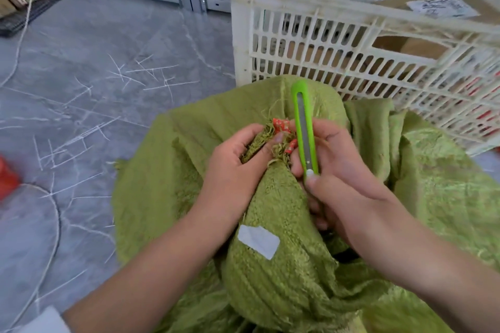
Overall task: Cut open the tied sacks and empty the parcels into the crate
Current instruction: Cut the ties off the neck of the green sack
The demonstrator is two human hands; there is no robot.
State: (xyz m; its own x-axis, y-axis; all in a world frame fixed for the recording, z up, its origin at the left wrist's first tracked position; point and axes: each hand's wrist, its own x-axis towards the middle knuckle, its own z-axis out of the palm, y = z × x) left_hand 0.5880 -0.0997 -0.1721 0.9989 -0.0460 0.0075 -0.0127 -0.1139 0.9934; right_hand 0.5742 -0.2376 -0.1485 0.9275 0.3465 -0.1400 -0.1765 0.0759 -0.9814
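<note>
Sack: a green woven sack [284, 265] lies on the floor in front of the crate, its neck bunched and bound with a red tie [281, 125]; a white label [258, 241] sits on its side below the neck.
Crate: the white slatted crate [297, 43] stands just behind the sack and already holds cardboard parcels [433, 7], one showing above its rim.
Other sacks: more green sacking [438, 170] lies slack, right of the tied neck and against the crate; it looks emptied, though I cannot tell for sure.
Progress: judging by the parcels in the crate and the slack sacking, part of the job seems done; this sack is not yet cut, and its contents have yet to be tipped into the crate.
Left hand: the left hand [238, 167] comes in from the lower left, fingers curled tight round the gathered neck just below the red tie.
Right hand: the right hand [335, 170] comes in from the lower right, holding a green box cutter [304, 132] upright beside the tie, fingers wrapped on the handle and thumb [315, 180] pressed on the slider.
Blade: whether it is out, I cannot tell.
Floor: cut string [151, 73] lies scattered left of the sack.
</note>
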